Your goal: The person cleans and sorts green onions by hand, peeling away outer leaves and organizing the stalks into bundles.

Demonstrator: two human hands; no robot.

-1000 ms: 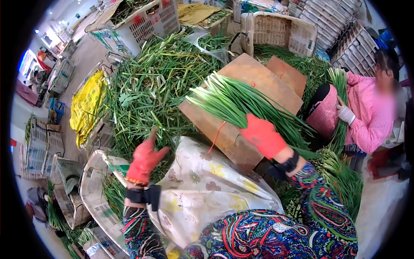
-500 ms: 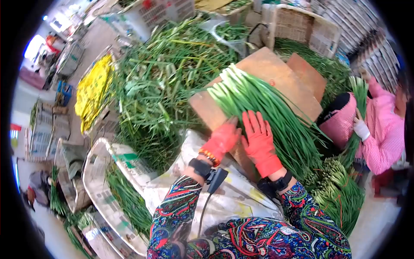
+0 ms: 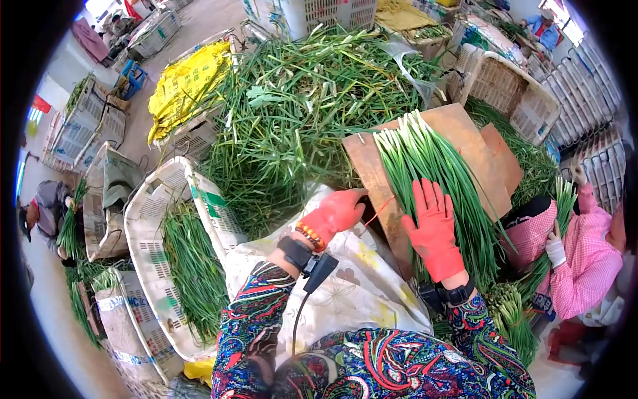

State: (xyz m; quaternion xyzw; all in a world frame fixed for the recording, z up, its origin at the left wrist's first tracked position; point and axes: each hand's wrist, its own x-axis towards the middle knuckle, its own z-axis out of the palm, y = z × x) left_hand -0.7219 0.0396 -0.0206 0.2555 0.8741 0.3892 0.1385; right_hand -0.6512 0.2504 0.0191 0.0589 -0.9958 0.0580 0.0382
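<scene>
A bundle of long green chives with white stem ends lies across a brown board, leaves hanging over its near right edge. My right hand, in a red glove, lies flat on the leaves with its fingers stretched out. To its left, just off the board's left edge, my left hand, also red-gloved, has curled fingers. A thin red tie runs from those fingertips toward the board; the exact grip is partly hidden. White sheeting lies under my forearms.
A heap of loose green leaves rises beyond the board. At left stands a white crate holding chives. A co-worker in a pink checked top sits at right, holding chives. Tied bundles lie below the board's right side.
My left hand has moved off the chives to the left, and a red tie now shows beside it. My right hand stays on the leaves. The view has shifted.
</scene>
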